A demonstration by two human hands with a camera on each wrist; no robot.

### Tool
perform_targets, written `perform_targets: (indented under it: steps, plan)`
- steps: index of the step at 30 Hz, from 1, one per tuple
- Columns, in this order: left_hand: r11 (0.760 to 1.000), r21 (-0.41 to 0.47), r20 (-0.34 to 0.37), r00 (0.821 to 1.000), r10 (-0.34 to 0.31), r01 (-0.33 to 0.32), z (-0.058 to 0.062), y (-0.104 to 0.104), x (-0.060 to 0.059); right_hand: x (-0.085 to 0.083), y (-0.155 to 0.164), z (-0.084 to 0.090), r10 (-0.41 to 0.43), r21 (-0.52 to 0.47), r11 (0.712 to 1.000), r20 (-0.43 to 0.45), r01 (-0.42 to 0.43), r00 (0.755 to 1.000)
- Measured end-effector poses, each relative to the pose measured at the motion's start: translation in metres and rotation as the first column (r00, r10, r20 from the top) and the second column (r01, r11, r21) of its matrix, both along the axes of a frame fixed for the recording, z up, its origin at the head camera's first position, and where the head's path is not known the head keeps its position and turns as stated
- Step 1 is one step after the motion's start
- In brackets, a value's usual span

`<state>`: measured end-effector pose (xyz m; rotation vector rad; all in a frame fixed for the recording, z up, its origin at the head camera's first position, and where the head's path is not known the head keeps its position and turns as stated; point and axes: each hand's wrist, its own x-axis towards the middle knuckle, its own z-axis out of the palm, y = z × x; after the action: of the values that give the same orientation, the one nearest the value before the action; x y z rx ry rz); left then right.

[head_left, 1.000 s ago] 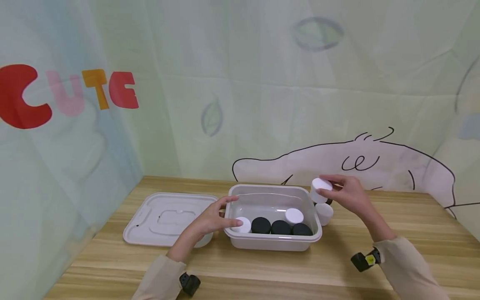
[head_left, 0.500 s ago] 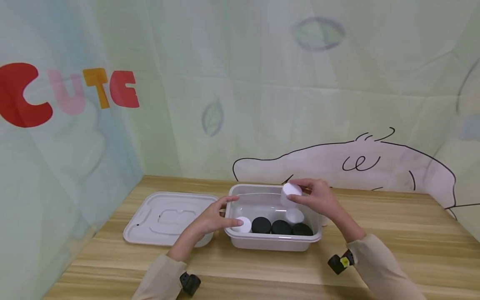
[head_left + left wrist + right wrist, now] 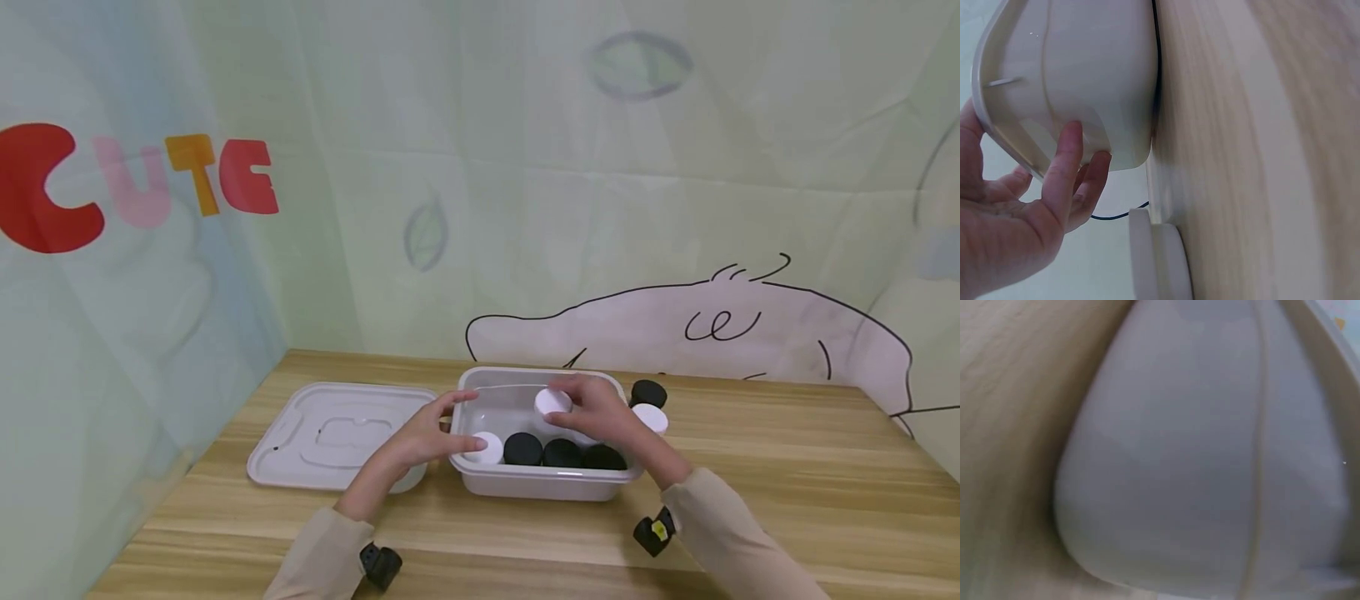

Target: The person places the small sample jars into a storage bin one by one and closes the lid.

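A light grey plastic box (image 3: 536, 487) stands on the table. My left hand (image 3: 420, 435) grips its left rim, the thumb over the edge and the fingertips against the outer wall, as the left wrist view also shows. Inside, along the front, are a white cylinder (image 3: 489, 450) by my left thumb and three black-topped ones, including a black cylinder (image 3: 522, 450). My right hand (image 3: 600, 412) pinches another white cylinder (image 3: 551, 403) by its sides, inside the box's outline. That hand hides the right part of the interior. The right wrist view shows just the box's outer wall (image 3: 1179, 456).
A flat grey lid (image 3: 341, 433) lies left of the box. Close by the box's right side stand a black-topped cylinder (image 3: 648, 392) and a white cylinder (image 3: 651, 418). A printed cloth backdrop (image 3: 360, 275) rises behind the wooden table (image 3: 525, 550).
My right hand has carried the white cylinder left from beyond the box's right side into the box area and lowered it. My left hand has stayed on the rim.
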<state>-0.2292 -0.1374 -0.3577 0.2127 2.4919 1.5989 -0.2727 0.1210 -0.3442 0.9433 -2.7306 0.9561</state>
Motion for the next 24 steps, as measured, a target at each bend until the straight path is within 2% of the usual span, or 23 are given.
perform_targets:
  steps: [4, 9, 24]
  plan:
    - [1.000, 0.002, 0.002, 1.000, -0.005, 0.005, -0.0003, -0.0005, -0.0007, -0.0040, -0.0010, -0.0062, 0.070, 0.070, 0.995, -0.039, -0.067, 0.997]
    - [1.000, 0.018, -0.001, 1.000, -0.014, 0.014, -0.0019, -0.0016, -0.0022, -0.0060, -0.0012, -0.0103, 0.134, 0.101, 0.986, -0.040, -0.129, 0.990]
    - [0.999, 0.030, -0.002, 1.000, -0.022, 0.022, -0.0011, -0.0013, -0.0015, -0.0050, 0.0005, -0.0064, 0.099, 0.136, 0.985, 0.059, -0.107, 0.993]
